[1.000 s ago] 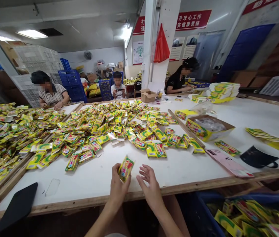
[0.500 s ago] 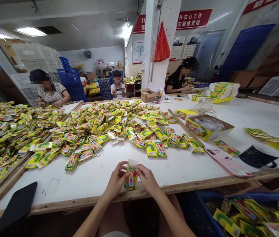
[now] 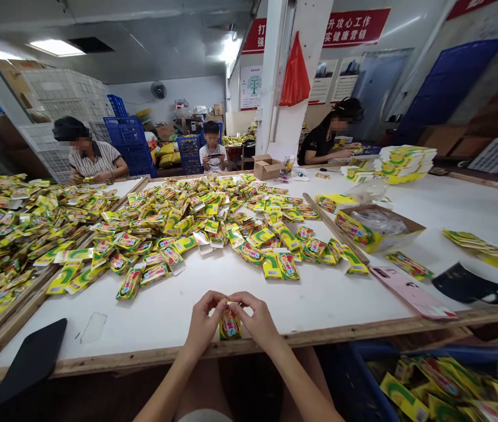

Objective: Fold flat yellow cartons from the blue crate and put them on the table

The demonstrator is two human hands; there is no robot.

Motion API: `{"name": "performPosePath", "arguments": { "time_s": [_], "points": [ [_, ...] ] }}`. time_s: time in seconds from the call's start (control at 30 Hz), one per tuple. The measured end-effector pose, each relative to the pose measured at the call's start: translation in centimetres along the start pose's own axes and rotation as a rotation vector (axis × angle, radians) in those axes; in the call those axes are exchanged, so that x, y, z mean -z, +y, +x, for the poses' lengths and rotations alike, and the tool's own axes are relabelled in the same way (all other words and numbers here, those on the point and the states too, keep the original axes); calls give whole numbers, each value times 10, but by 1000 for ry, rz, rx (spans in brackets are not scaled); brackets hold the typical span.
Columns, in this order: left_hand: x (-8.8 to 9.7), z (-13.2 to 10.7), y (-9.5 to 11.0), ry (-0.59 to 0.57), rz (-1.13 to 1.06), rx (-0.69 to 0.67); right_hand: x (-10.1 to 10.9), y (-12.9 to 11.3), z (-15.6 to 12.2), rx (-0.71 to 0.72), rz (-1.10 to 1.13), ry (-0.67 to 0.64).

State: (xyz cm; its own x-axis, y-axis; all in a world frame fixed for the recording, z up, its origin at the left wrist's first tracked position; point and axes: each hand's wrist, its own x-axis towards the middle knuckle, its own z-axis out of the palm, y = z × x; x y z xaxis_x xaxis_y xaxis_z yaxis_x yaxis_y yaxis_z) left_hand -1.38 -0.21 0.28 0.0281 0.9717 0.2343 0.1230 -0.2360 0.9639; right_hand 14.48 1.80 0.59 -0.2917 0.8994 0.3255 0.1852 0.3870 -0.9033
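Note:
My left hand (image 3: 202,324) and my right hand (image 3: 255,319) meet at the near edge of the white table (image 3: 319,293). Both pinch the top of one small yellow-green packet (image 3: 230,324), which hangs upright between them. A wide heap of the same packets (image 3: 205,220) covers the table beyond my hands. More packets (image 3: 6,234) fill the adjoining table on the left.
A blue bin of packets (image 3: 442,384) sits low at my right. A pink phone (image 3: 411,290), a black object (image 3: 466,284) and an open carton (image 3: 380,225) lie on the right. A dark flat item (image 3: 29,363) is at the near left. Three people sit at the far side.
My left hand held the packet alone, raised; my right hand then joined it. Both hands now pinch its top, and its white flap no longer shows.

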Motion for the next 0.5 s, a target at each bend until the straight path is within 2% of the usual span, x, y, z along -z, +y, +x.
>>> {"name": "performPosePath", "arguments": {
  "time_s": [0.17,0.3,0.5],
  "points": [
    [1,2,0,58,13,37,-11,-5,4,-51,-62,72],
    [3,7,-5,89,29,53,-12,-6,12,-97,-85,81],
    [6,-1,-10,50,-16,28,-14,1,-2,-84,52,73]
  ]
}}
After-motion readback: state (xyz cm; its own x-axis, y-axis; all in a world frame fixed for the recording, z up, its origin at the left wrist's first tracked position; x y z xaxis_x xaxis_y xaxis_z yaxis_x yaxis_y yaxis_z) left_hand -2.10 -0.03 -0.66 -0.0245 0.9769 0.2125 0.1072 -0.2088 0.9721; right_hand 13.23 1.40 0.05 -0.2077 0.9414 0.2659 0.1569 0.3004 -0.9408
